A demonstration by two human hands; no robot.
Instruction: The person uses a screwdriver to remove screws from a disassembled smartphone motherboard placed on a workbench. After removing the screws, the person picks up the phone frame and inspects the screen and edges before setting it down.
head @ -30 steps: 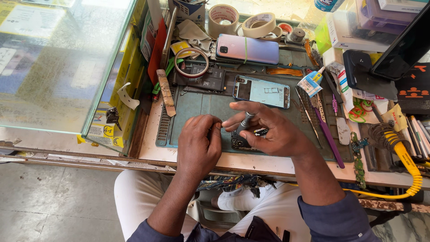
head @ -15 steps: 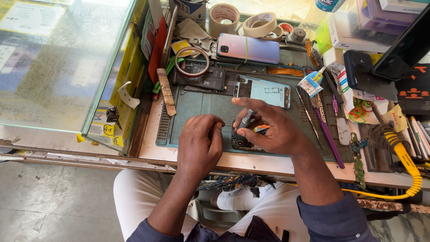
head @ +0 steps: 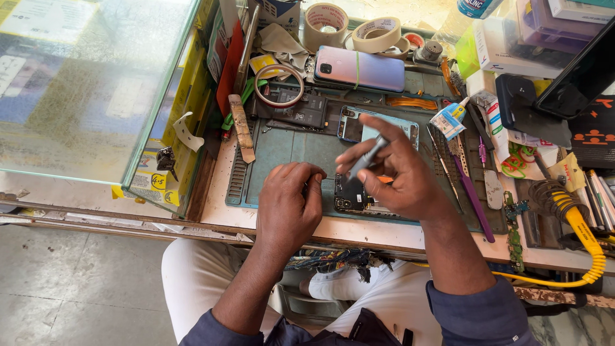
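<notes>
Fingers (head: 359, 152) half hiding opened phone (head: 349, 192)

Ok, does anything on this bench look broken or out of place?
The dark phone under the hands lies opened, its insides showing, and a bare phone frame sits on the green mat behind it. The right hand holds a grey tool. Tools and tape rolls crowd the bench; nothing looks spilled.

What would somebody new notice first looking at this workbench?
Probably the two hands at the middle of the green work mat: the right hand holds a slim grey metal tool over a small opened black phone, which the left hand touches. Next, the shiny pink-to-blue phone lying behind them, and the coiled yellow cable at the right.
</notes>
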